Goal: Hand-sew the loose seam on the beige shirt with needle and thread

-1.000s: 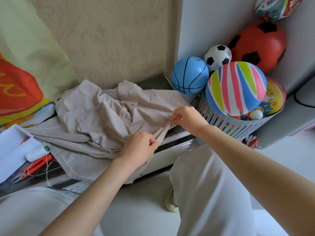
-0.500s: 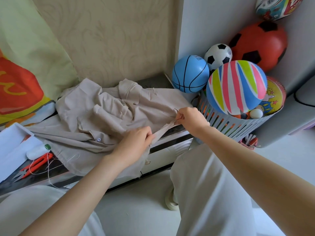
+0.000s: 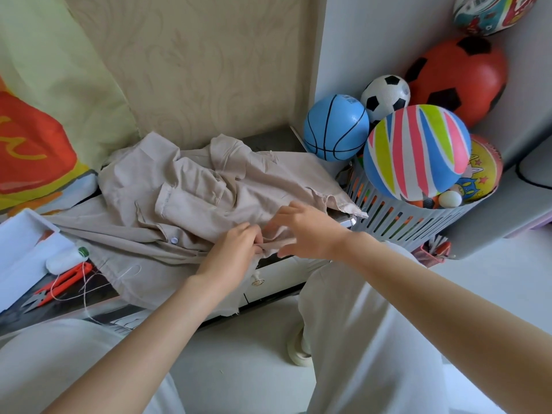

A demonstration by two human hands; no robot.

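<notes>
Beige shirt (image 3: 191,204) lies crumpled on the dark cabinet top (image 3: 268,140), centre of view, with one hem hung over the front edge. Grey slatted basket (image 3: 397,216) of balls noted just beside it at 3 o'clock. Left hand (image 3: 236,249): a fold of the shirt's near edge is pinched between curled fingers and thumb. Right hand (image 3: 307,234), at its 3 o'clock: fingers extended and spread, laid on the same fold, nothing gripped. White thread spool (image 3: 67,259), red snips (image 3: 59,286) and loose thread (image 3: 84,291) recorded at 8 o'clock of the shirt
</notes>
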